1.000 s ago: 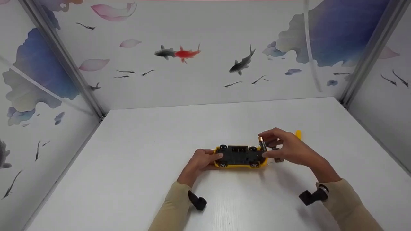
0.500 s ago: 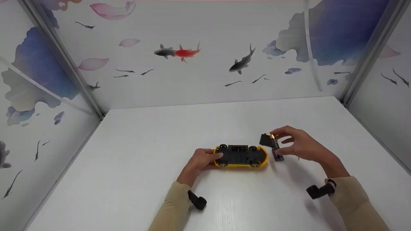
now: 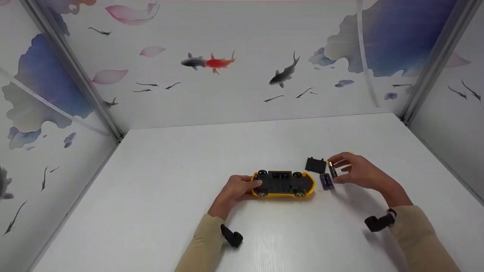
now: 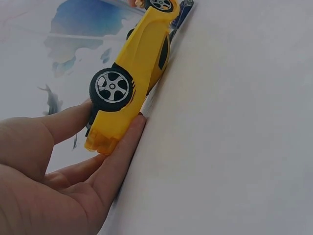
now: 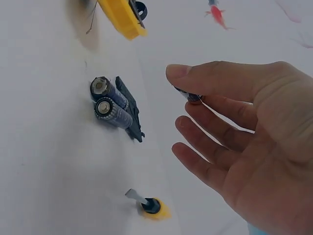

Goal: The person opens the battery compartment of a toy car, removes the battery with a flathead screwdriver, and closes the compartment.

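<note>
Painted walls on three sides, and there's the white bench below. Near its middle, the yellow toy car, upside down, long axis running left to right; I can't tell which end is the nose. Left hand clamped on its left end, right hand out past the other. A screwdriver lies beside a black cover and two batteries, lettering unreadable. And a single battery, pinched in the right fingers, gold end pointing away from the person!
</note>
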{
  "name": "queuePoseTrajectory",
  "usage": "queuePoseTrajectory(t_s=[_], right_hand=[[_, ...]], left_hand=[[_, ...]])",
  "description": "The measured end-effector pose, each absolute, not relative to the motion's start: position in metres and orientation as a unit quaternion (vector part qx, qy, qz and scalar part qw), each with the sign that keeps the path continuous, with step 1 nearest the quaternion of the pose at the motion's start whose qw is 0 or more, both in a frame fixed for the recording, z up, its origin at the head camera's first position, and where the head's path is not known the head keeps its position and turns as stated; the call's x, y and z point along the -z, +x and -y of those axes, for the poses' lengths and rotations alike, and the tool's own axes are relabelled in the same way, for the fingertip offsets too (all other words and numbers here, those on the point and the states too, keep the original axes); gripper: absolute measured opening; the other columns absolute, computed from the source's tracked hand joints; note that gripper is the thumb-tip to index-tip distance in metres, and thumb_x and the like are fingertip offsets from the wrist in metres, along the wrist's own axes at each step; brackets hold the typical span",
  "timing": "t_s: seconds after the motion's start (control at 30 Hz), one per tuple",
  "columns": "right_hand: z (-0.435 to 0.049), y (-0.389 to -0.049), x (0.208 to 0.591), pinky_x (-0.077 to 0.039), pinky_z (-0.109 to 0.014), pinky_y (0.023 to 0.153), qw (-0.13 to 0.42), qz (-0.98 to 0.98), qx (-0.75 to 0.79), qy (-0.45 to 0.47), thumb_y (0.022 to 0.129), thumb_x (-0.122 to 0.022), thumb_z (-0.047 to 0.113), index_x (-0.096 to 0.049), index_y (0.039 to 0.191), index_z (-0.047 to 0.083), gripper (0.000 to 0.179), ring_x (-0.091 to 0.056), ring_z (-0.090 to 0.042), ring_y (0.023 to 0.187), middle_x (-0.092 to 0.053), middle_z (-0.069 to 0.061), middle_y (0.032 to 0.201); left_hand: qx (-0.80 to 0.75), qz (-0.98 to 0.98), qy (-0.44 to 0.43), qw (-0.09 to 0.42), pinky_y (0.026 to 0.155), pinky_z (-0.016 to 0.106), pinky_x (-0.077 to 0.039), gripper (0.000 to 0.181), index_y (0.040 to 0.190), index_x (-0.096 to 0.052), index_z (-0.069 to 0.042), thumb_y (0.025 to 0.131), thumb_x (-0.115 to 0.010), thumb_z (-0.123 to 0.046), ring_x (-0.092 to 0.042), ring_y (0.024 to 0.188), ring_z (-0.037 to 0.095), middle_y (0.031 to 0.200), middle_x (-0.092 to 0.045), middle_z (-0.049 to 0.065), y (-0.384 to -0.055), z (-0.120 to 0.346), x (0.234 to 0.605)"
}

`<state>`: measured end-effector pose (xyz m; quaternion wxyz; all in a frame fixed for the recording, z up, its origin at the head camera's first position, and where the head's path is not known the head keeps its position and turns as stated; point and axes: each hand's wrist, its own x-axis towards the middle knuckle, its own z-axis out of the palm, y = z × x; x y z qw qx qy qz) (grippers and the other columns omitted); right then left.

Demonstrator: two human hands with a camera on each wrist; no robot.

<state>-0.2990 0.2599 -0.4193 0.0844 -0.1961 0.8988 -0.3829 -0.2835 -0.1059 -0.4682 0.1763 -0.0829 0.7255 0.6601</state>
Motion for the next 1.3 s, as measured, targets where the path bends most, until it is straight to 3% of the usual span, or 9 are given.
queuePoseTrajectory(t_s=[0.57,1.3], right_hand=[[-0.258,-0.309,0.438,-0.049,-0.054,0.105,0.147,-0.916,0.344,-0.145,0.084,-0.080,0.013,-0.053,0.136,0.001,0.060,-0.055,-0.041,0.123,-0.056,-0.024,0.136],[-0.255,-0.307,0.443,-0.052,-0.053,0.101,0.143,-0.938,0.291,-0.121,0.085,-0.078,0.010,-0.058,0.137,0.003,0.056,-0.057,-0.035,0.116,-0.060,-0.022,0.131]], left_hand=[[-0.666,-0.721,-0.078,0.176,0.090,0.037,-0.060,0.051,0.136,-0.057,0.006,0.093,-0.072,-0.016,-0.070,0.111,0.031,0.127,-0.066,0.023,-0.284,0.106,0.468],[-0.661,-0.723,-0.082,0.181,0.089,0.035,-0.060,0.053,0.137,-0.057,0.006,0.092,-0.073,-0.018,-0.070,0.109,0.027,0.126,-0.066,0.021,-0.285,0.106,0.469]])
